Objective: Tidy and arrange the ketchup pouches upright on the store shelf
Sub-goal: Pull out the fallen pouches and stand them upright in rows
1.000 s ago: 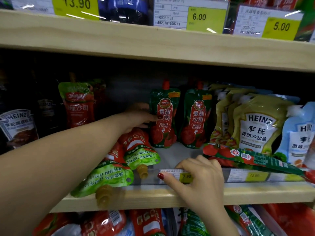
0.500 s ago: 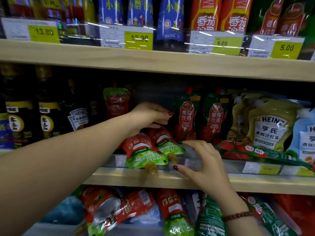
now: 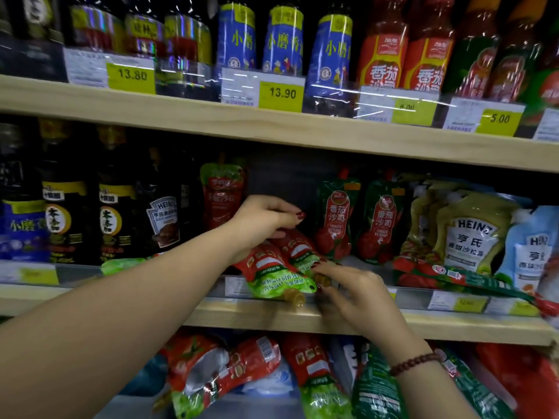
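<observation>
Two red-and-green ketchup pouches (image 3: pixel 273 272) lie upside down on the middle shelf (image 3: pixel 302 319), their gold caps hanging over the front rail. My left hand (image 3: pixel 263 222) rests on their upper ends, fingers curled over them. The fingertips of my right hand (image 3: pixel 354 294) pinch the cap end of the right-hand fallen pouch (image 3: pixel 298 252). Behind them two green-and-red ketchup pouches (image 3: pixel 337 219) stand upright. Another red pouch (image 3: pixel 222 195) stands at the back left. A flat green pouch (image 3: pixel 459 276) lies along the front at the right.
Dark sauce bottles (image 3: pixel 112 213) fill the shelf's left side. Yellow Heinz pouches (image 3: pixel 469 231) and a blue one (image 3: pixel 532 252) stand at the right. Bottles line the upper shelf (image 3: pixel 272 125). More pouches (image 3: pixel 260 367) lie in a heap on the shelf below.
The view has pulled back and tilted up. My right hand rose from the price rail to the fallen pouches' caps. My left hand shifted from the upright pouch onto the fallen ones.
</observation>
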